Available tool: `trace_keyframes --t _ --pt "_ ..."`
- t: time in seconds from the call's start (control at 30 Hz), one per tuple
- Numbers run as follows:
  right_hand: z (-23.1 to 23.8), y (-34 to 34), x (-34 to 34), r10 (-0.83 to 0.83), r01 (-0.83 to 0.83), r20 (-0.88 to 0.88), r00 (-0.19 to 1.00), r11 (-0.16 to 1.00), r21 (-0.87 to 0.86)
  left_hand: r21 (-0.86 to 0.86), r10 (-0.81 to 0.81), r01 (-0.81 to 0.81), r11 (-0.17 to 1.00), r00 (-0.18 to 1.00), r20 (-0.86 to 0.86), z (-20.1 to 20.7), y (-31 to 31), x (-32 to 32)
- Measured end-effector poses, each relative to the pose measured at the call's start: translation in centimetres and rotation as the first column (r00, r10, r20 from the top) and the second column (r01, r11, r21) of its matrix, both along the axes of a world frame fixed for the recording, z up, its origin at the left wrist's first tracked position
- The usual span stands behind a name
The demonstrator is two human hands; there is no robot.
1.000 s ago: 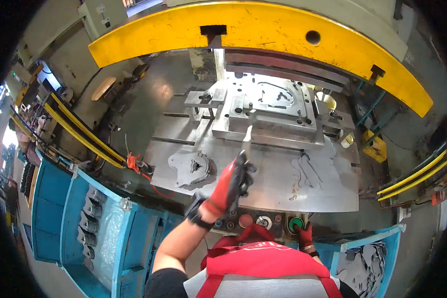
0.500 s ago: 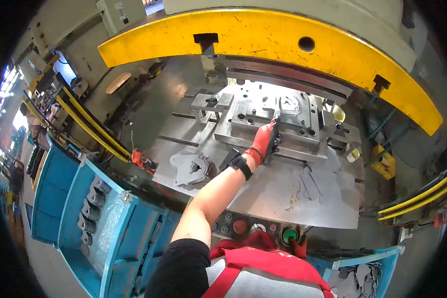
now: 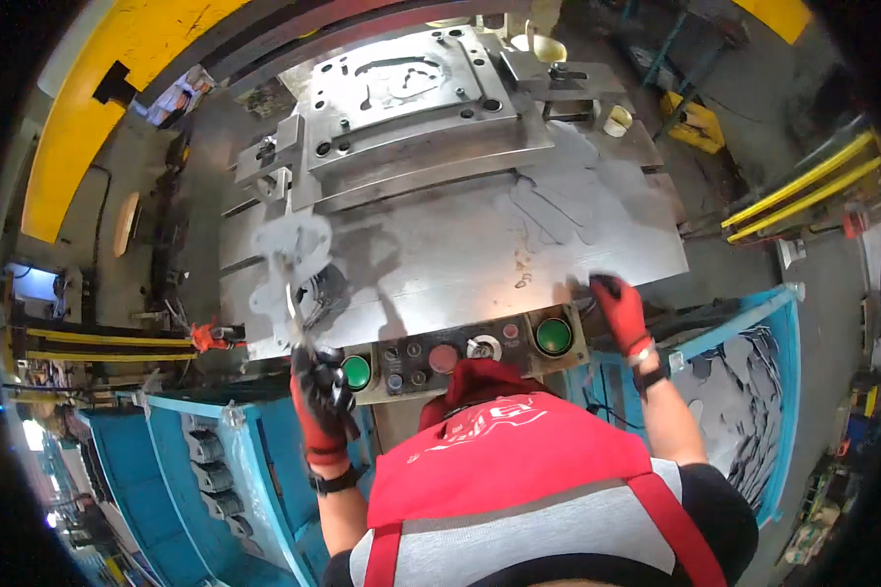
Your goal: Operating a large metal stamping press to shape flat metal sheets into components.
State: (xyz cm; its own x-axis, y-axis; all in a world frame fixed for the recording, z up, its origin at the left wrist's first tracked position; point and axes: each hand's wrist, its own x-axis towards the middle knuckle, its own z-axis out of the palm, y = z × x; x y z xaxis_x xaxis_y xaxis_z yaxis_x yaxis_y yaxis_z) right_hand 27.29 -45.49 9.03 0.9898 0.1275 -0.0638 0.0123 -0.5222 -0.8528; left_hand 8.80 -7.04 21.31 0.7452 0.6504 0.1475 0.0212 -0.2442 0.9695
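My left hand (image 3: 321,396), in a red and black glove, is closed on a slim silver hand tool (image 3: 295,311), which looks like tongs. At the tool's far end is a flat grey metal plate (image 3: 299,243) with a lobed outline, blurred by motion. It hangs over similar cut plates (image 3: 325,293) on the left of the press table. My right hand (image 3: 622,308), also gloved, is over the table's front right edge, near a green push button (image 3: 553,336). Its fingertips are dark and blurred, and I see nothing held in it.
The steel die block (image 3: 416,147) with a shaped recess stands at the back of the press table (image 3: 450,254). A control panel (image 3: 401,364) runs along the front. Blue bins with metal pieces stand left (image 3: 264,460) and right (image 3: 791,391). Yellow guard bars (image 3: 803,186) flank the table.
My left hand has drawn back from the die to the front left, bringing a plate with the tool. My right hand has left the green button and risen to the table edge. The view has turned.
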Motion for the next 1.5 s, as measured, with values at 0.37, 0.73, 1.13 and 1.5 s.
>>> trace_keyframes --t 0.37,0.73,1.13,1.5 --pt "-2.6 7.6 14.9 0.162 0.053 0.513 0.843 0.924 -0.378 -0.754 0.026 0.002 0.657 0.999 0.026 -3.4 4.6 -6.5" --pt "-3.2 4.4 10.0 0.268 0.093 0.478 0.836 0.791 -0.605 -0.111 0.05 -0.054 0.992 0.998 -0.037 -5.7 4.9 -5.7" --pt "-1.7 0.9 4.7 -0.475 0.582 0.361 0.803 0.491 -0.648 -0.6 0.094 -0.096 0.794 0.995 -0.034 -2.8 1.1 -2.7" --pt "-4.3 0.4 6.4 -0.852 0.793 0.034 0.522 0.471 -0.386 -0.681 0.043 -0.046 0.731 0.999 -0.022 -3.5 2.1 -3.4"
